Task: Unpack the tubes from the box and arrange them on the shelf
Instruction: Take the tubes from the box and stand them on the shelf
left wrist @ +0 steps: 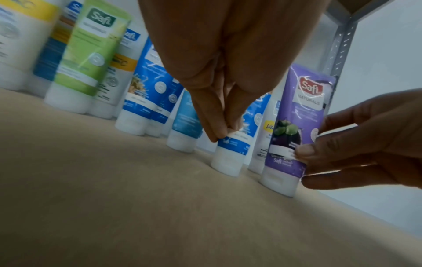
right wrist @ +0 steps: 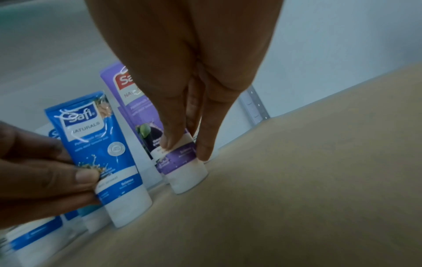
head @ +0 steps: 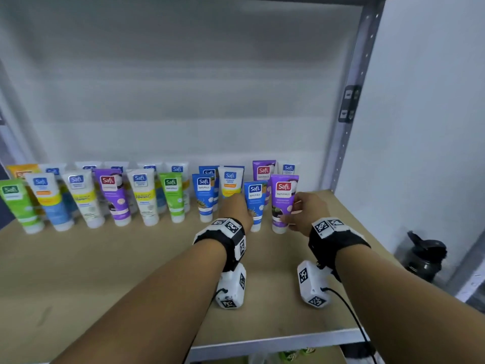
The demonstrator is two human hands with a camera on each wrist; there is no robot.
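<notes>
Far left on the shelf (head: 131, 271), I've got two rows of tubes standing on their white caps: the green tube (head: 18, 206) at the end, then blue-and-yellow ones, a purple one, another green. All upright and tidy, so I'd call that stretch done.

Moving right, my left hand (head: 237, 208) pinches the blue tube (head: 255, 203) low on its body, thumb and fingertips closed on it, cap down on the board.

Just beside it, my right hand (head: 301, 212) grips the purple tube (head: 282, 203), fingers curled round its lower half; its cap looks to be on the board too. These two extend the front row.

Further right, bare board up to the metal upright (head: 351, 101), so there's room for more. A dark bottle (head: 425, 256) stands beyond the shelf. The box isn't in view, so I can't tell how many tubes remain. By my reckoning, we're well along.
</notes>
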